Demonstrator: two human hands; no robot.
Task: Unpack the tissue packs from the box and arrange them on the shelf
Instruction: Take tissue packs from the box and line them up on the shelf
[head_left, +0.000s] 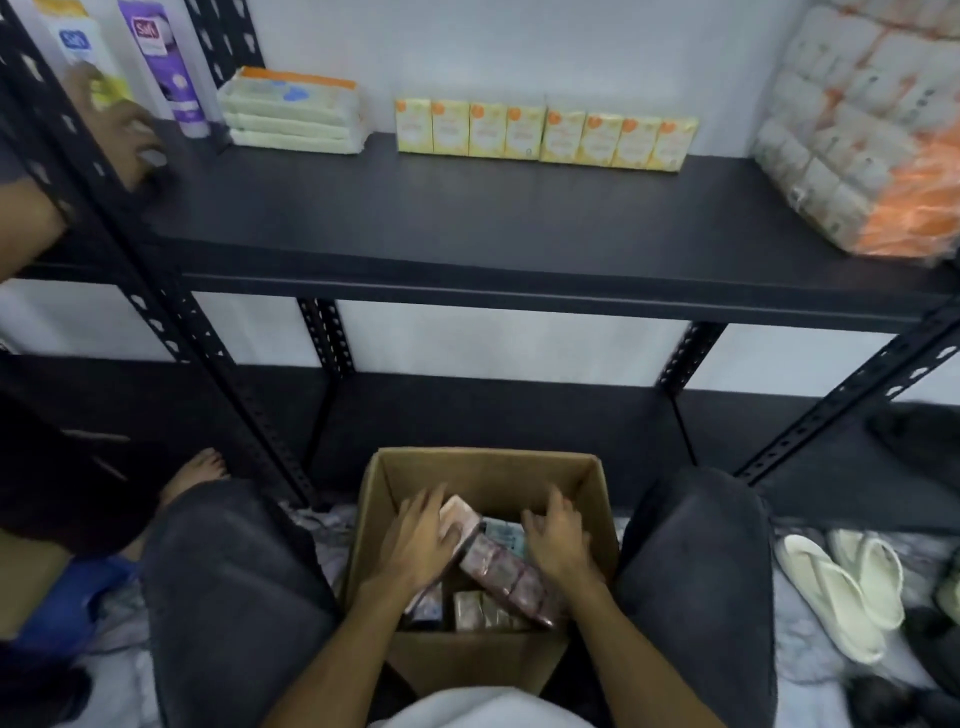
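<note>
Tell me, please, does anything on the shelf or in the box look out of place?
Nothing is spilled or damaged. The yellow packs stand in a tidy row on the shelf. In the box, the long pink pack lies askew across the others.
</note>
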